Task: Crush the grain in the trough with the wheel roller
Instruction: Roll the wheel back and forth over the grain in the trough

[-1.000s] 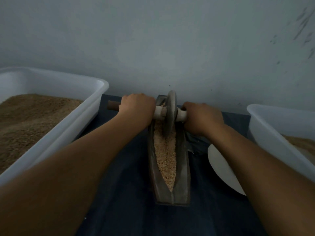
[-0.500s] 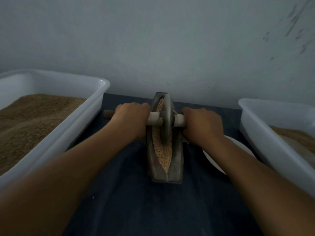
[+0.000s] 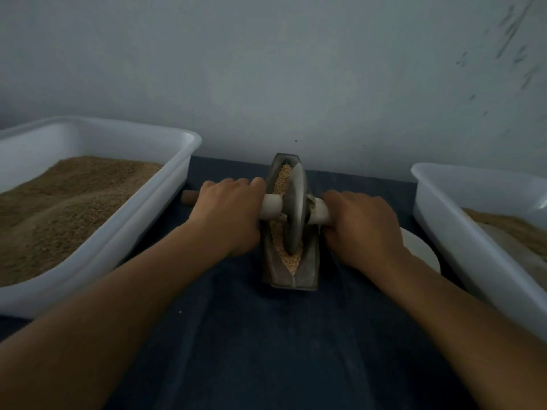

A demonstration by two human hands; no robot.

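Note:
A narrow boat-shaped metal trough (image 3: 310,261) lies lengthways on the dark blue cloth, holding pale grain (image 3: 291,263). The grey disc of the wheel roller (image 3: 294,208) stands upright in the trough, near its middle. A pale axle runs through the disc to both sides. My left hand (image 3: 229,214) grips the left part of the axle, whose brown end sticks out past my knuckles. My right hand (image 3: 362,229) grips the right part. More grain shows beyond the disc at the far end.
A large white tub (image 3: 118,241) of brown grain stands at the left. Another white tub (image 3: 450,220) with some grain stands at the right. A white plate (image 3: 420,250) lies partly hidden behind my right wrist. A pale wall rises just behind the trough.
The wheel roller has come back along the trough from its far end toward me, with both hands still gripping the axle. The view has shifted a little.

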